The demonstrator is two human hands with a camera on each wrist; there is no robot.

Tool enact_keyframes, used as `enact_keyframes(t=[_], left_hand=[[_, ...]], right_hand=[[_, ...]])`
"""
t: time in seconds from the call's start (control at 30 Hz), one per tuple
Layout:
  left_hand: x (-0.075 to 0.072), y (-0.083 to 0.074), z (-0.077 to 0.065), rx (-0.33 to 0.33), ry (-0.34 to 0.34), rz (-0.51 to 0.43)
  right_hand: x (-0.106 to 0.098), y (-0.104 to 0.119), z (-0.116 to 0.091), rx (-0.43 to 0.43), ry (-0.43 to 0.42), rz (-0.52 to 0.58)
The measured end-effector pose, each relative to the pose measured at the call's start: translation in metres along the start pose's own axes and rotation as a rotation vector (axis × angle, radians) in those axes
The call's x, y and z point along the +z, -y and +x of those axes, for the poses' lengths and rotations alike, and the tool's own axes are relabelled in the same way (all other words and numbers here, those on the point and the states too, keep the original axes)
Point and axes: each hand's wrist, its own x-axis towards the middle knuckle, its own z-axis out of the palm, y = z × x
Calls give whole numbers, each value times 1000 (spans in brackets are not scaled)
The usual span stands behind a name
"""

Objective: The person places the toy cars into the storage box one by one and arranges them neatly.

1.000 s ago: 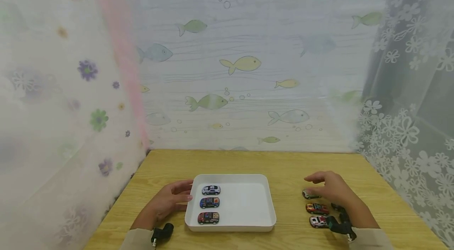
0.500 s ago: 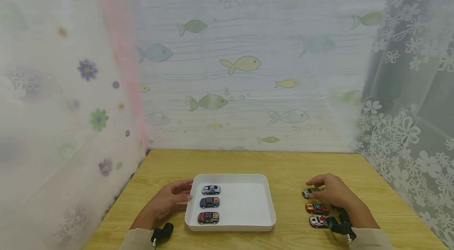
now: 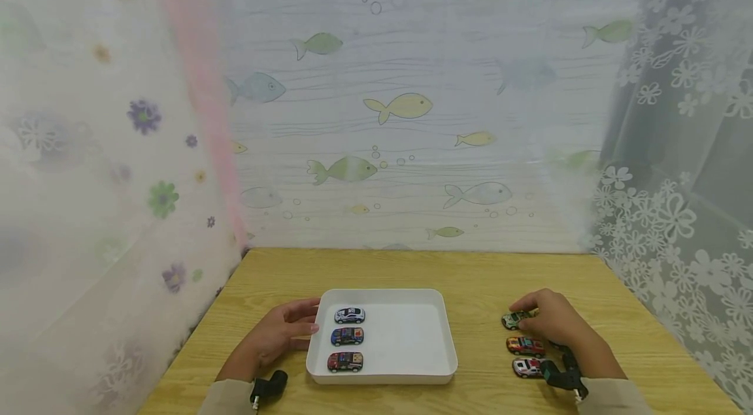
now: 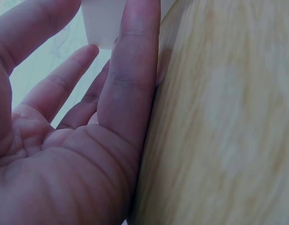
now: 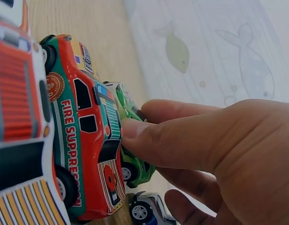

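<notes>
Pinching the green toy car (image 3: 512, 321) on the wooden table (image 3: 482, 278), right hand (image 3: 555, 318); car probably light, rigid, slick, best held by its sides. Left hand (image 3: 281, 333), fingers relaxed, touches white tray (image 3: 406, 343).

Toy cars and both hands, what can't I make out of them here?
Green car: right end, behind the right hand, head view.
White car: right end, behind the black mount, head view.
Blue car: print too small, head view.
Silver car: bottom edge cuts it off, right wrist view.
Left hand: top edge cuts off two fingertips, left wrist view.
</notes>
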Motion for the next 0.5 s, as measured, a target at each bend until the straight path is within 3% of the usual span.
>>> enact_keyframes(t=[0.5], left_hand=[[2,-2,-1,-9,-24,17]], right_hand=[[0,-1,3,-20,-26,-10]])
